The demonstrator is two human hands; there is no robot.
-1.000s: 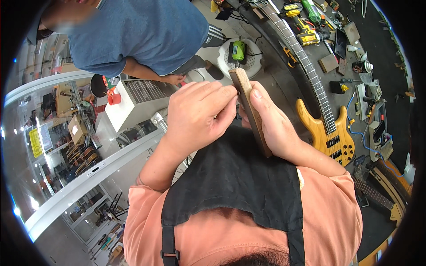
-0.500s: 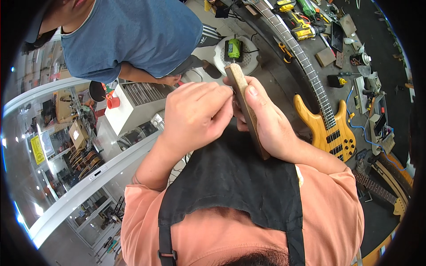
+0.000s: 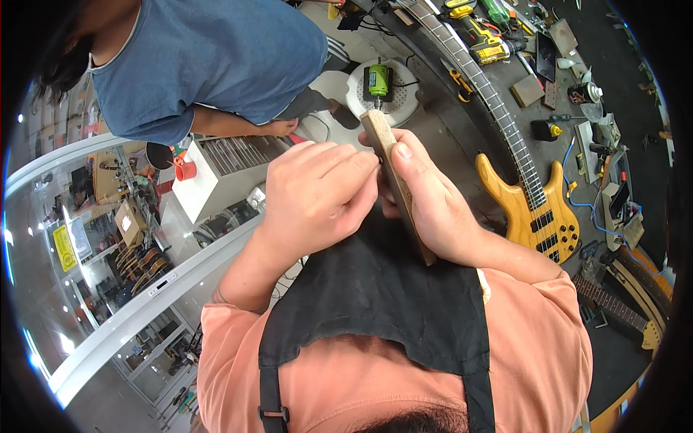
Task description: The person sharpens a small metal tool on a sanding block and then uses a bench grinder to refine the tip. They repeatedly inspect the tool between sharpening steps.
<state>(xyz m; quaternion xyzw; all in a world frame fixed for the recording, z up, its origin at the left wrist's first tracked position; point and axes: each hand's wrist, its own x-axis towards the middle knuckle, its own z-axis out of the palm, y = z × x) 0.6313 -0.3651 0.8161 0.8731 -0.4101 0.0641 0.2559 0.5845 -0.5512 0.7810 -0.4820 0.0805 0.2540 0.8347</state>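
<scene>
A long, narrow wooden bar (image 3: pixel 377 131) stands out from my body, its pale top face turned up and its side darker. My right hand (image 3: pixel 429 198) grips it with the thumb along the side. My left hand (image 3: pixel 317 195) is closed with fingers bent against the bar's left side; what the fingertips pinch there, if anything, is too small to make out. Just beyond the bar's far end, a green motor-like tool (image 3: pixel 378 79) with a metal shaft rests on a white round stool (image 3: pixel 401 102). My black apron (image 3: pixel 361 289) lies below both hands.
A co-worker in a blue shirt (image 3: pixel 202 58) stands at upper left by a white cabinet (image 3: pixel 195 191). At right, a bench holds a wooden bass guitar (image 3: pixel 527 224), a yellow drill (image 3: pixel 487 47), bottles and tools. A glass showcase (image 3: pixel 101 260) runs along the left.
My hands and the bar have shifted slightly left and toward my body. The grip looks much the same. The co-worker has moved a little to the left.
</scene>
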